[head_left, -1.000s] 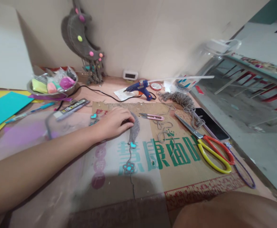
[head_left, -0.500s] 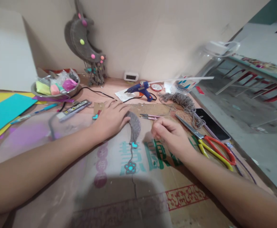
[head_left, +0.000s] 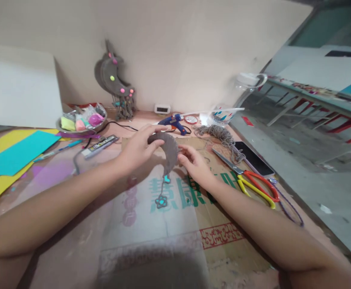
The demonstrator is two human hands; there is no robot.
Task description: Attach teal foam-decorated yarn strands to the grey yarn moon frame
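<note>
A: Hands first. Holding what?

B: Gripping a flat, grey, fuzzy crescent [head_left: 171,151] near its upper end with the left hand [head_left: 142,145], thumb in front. Meeting its outer curve with the right hand [head_left: 195,163], thumb and fingers curled close together. Cannot tell whether pinching or only touching.

A: And below the crescent?

B: Trailing from its lower tip: a turquoise heart [head_left: 167,179], then a grey-edged flower with turquoise petals [head_left: 161,201] on a thin grey strand. Underneath, a milky translucent sheet [head_left: 151,235] over part of a brown cardboard sheet [head_left: 223,257] with green characters.

A: Anything in the way?

B: Close behind the left fingers, a blue plastic glue gun [head_left: 178,126], partly covered at the nozzle end. Just beside the right forearm, large scissors with red and yellow handles [head_left: 244,173], partly hidden at the yellow loop. Beyond the blades, a loose heap of grey yarn [head_left: 222,136], overlapping a dark-screened phone [head_left: 256,160].

A: Farther out?

B: To the left, a long narrow pencil-lead box [head_left: 100,147], a round metal bowl [head_left: 69,135] of bagged, brightly coloured lumps, and a turquoise sheet [head_left: 21,154] over yellow ones. Along the wall, a larger grey crescent with coloured dots [head_left: 110,78] and a small white digital clock [head_left: 162,108]. Off to the right, a clear jug with white lid [head_left: 244,90]; past the table edge, red stools [head_left: 337,127] under a long table.
</note>
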